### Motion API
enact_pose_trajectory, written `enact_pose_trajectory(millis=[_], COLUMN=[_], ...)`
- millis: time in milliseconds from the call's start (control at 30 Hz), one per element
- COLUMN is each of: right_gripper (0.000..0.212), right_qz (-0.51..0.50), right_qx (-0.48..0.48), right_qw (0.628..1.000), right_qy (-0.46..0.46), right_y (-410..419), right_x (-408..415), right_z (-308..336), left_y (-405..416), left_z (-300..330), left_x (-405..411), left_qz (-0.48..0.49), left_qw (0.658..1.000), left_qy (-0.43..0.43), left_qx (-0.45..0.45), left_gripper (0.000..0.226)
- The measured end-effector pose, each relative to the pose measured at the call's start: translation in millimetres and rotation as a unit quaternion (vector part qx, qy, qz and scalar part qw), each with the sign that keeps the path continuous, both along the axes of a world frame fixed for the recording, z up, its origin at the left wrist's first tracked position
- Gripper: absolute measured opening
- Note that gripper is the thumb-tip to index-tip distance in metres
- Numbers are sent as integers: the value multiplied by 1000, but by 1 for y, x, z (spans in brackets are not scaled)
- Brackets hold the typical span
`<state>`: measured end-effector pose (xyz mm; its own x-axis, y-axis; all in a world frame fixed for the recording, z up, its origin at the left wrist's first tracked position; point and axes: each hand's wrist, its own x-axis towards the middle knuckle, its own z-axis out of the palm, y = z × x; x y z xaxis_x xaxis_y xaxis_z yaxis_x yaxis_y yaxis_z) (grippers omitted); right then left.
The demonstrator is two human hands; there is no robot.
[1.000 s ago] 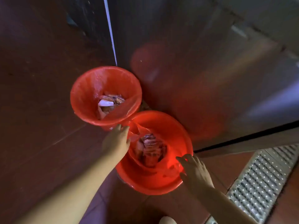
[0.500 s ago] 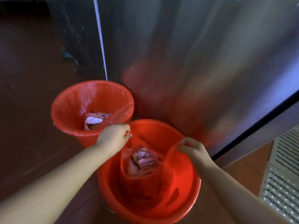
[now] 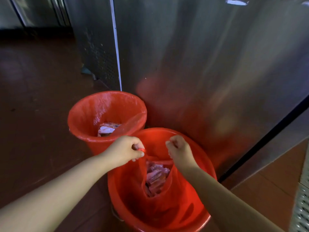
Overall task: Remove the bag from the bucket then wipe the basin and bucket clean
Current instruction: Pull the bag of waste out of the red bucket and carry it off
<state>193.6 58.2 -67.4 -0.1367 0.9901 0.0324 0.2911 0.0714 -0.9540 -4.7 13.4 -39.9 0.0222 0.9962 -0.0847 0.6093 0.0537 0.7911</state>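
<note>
A wide red basin [image 3: 199,213] stands on the floor right in front of me. Inside it hangs a translucent red bag [image 3: 160,203] with crumpled waste showing through its narrowed mouth. My left hand [image 3: 127,150] pinches the bag's left top edge and my right hand [image 3: 179,150] pinches its right top edge; both hold it up above the basin. Behind and to the left stands a red bucket [image 3: 93,143] lined with its own red bag [image 3: 107,108], waste lying at its bottom.
A tall stainless steel cabinet [image 3: 200,56] rises directly behind the basin and bucket. Dark brown floor [image 3: 33,97] stretches to the left. A metal drain grate [image 3: 301,206] runs along the right edge, beside orange floor tiles.
Both hands have gone from the basin's rim to the bag's top edges, closed on them and drawn them upward and together. The bag's mouth has narrowed and the bag has lifted.
</note>
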Motion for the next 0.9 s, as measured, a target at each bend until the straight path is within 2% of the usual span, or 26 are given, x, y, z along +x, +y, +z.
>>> enact_pose_trajectory(millis=[67,167,267,333,400,500,600,700,733,800,900], right_gripper=[19,46,63,53,27,7,19,16,14,10,9], right_qz=[70,167,152,138,132,109,95,95,98,98,73], right_qx=[9,-19,-6,-7,-15,-65,-125,-133,-139,-163,-236], right_qw=[995,981,979,984,990,991,983,982,981,976,957], right_qy=[-74,-97,-133,-113,-54,44,91,97,97,105,153], right_y=[-4,-15,-19,-19,-21,-23,-23,-19,-18,-14,-8], right_x=[-9,-20,-21,-20,-20,-18,-12,-6,-4,1,6], right_z=[-9,-21,-33,-35,-34,-29,-24,-18,-17,-14,-13], left_y=[-3,-7,-10,-13,-13,-7,1,5,6,7,2], left_z=[-3,-3,-2,-3,-4,-8,-13,-19,-20,-24,-27], left_x=[4,13,21,25,27,22,21,34,37,41,44], left_qz=[-8,-3,15,9,-1,45,34,-24,-20,13,37], left_qw=[1000,999,998,998,997,993,996,996,996,995,992], left_qy=[-10,-33,-45,-44,-55,-54,8,51,56,60,61], left_qx=[5,27,50,53,58,94,84,67,71,78,108], left_gripper=[29,31,30,28,21,16,21,13,11,21,27])
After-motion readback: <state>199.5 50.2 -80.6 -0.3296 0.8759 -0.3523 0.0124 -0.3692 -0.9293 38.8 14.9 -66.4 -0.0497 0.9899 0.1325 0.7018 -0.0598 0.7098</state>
